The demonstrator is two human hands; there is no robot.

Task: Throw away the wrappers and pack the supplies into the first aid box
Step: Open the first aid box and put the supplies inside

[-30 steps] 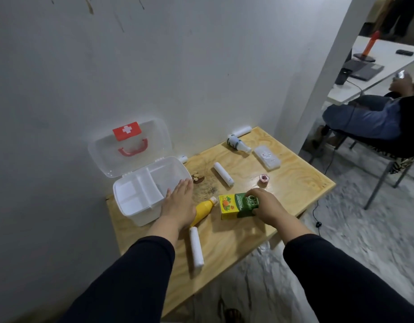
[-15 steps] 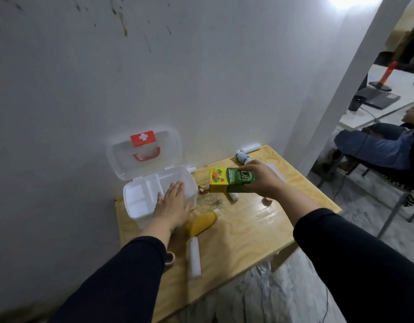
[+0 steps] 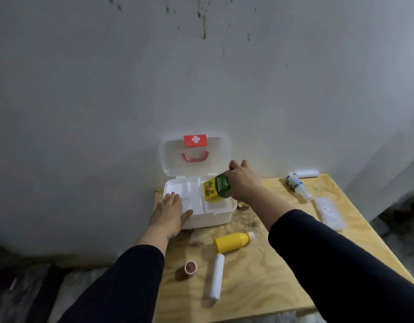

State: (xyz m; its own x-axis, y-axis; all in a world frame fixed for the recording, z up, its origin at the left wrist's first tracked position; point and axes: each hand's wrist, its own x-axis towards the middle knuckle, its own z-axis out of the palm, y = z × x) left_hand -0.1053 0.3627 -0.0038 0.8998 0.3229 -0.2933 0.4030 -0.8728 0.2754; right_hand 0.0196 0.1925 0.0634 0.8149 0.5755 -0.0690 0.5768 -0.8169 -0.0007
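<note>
The right hand's fingers (image 3: 236, 164) were clenched around a green-and-yellow cardboard carton (image 3: 215, 188), tilted over the right compartment of the first aid box (image 3: 208, 216); its print was too blurred to read. The left hand (image 3: 169, 212) lay flat with fingers released and spread on the box's front-left corner. The box was white plastic with divided tray sections, its translucent lid (image 3: 194, 155) raised against the wall, bearing a red label with a white cross and a red handle. A yellow plastic bottle (image 3: 232, 241), a white tube (image 3: 216, 277) and a small round pink tape roll (image 3: 190, 267) lay on the plywood worktop (image 3: 259, 287).
</note>
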